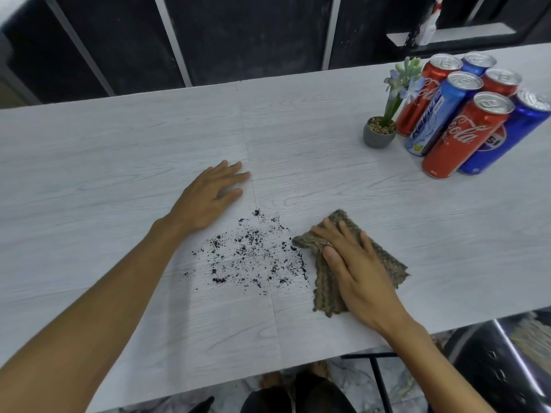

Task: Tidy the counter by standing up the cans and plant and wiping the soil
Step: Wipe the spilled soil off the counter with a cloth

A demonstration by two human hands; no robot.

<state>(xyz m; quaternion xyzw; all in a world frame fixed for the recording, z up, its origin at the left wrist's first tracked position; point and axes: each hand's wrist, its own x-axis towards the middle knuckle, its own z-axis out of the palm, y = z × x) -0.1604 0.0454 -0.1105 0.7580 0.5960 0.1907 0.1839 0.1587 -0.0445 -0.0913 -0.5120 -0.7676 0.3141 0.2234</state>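
Dark soil crumbs (253, 257) lie scattered on the white wood-grain counter (119, 150), between my two hands. My right hand (354, 269) presses flat on a brownish-green cloth (387, 263) just right of the soil, fingers straight. My left hand (211, 195) rests flat on the counter just above and left of the soil, holding nothing. At the far right several red and blue cans (465, 135) stand upright in a cluster. A small grey pot with a flowering plant (380, 132) stands upright to their left.
The counter's near edge runs diagonally at lower right, with a dark chair (492, 368) and floor beyond it. A dark panelled wall lies behind the counter. A white shelf (453, 34) with a bottle sits at the top right.
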